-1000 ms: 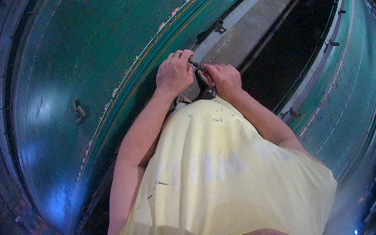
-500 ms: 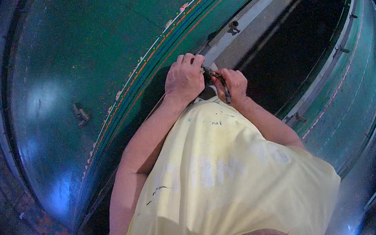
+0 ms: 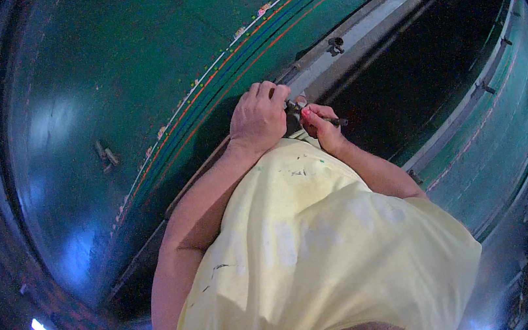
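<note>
My right hand (image 3: 322, 126) is closed round a dark, slim tool (image 3: 340, 122) whose handle end sticks out past the fingers to the right. Its exact kind is unclear. The tool's other end meets a small metal fitting (image 3: 294, 104) at the pale rail (image 3: 323, 59). Just left of that fitting, my left hand (image 3: 259, 116) curls its fingers over the rail's edge. What its fingertips grip is hidden beneath them.
A long green surface (image 3: 122, 83) with printed coloured lines and pink motifs stretches along the left. Small dark stops (image 3: 335, 45) stand along the rail. Beyond a dark gap (image 3: 411, 74), a second green surface (image 3: 495, 117) lies at the right.
The tool has turned in my right hand's grip, from slanting down toward my body to pointing right. My left hand stays at the rail, and the view has shifted slightly.
</note>
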`<state>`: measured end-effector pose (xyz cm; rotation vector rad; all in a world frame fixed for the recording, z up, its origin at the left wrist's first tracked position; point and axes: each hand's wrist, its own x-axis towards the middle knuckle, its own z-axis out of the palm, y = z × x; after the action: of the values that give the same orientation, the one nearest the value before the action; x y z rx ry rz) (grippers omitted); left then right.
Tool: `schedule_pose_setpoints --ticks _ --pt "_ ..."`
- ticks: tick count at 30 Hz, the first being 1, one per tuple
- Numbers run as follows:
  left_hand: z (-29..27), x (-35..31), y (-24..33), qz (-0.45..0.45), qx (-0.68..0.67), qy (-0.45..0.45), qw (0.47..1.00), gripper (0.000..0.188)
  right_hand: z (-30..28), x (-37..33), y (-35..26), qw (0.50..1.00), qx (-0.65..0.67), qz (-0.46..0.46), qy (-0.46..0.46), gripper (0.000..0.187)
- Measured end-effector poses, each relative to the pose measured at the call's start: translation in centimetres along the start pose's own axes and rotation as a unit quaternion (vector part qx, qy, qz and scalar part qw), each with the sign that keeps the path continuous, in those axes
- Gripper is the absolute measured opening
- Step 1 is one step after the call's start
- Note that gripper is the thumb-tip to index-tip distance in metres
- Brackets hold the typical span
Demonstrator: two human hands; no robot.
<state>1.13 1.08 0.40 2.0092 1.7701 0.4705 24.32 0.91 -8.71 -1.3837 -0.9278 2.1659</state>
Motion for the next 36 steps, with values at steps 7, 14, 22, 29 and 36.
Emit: schedule_pose_setpoints --ticks 7,14,22,29,36 --pt "0.0 -0.3 0.3 -0.039 -0.006 0.013 0.999 0.044 -2.4 2.8 -2.7 0.993 -0.086 0.038 -0.064 0.024" --pt "0.2 -1.5 0.3 -0.162 -0.012 0.039 0.986 0.051 -6.8 0.2 -2.9 0.956 -0.243 -0.151 -0.071 0.024" --pt "-0.1 -1.3 0.3 -0.174 -0.036 0.016 0.984 0.050 -10.9 -1.2 -7.1 0.925 -0.244 -0.280 0.082 0.032" --pt "-2.0 -1.5 0.9 -0.171 -0.068 -0.011 0.983 0.050 -15.5 0.0 -11.1 0.896 -0.271 -0.329 0.123 0.035" --pt "-20.3 -1.4 5.0 0.006 -0.021 0.242 0.970 0.054 -19.1 3.4 -10.2 0.906 -0.219 -0.316 0.175 0.031"
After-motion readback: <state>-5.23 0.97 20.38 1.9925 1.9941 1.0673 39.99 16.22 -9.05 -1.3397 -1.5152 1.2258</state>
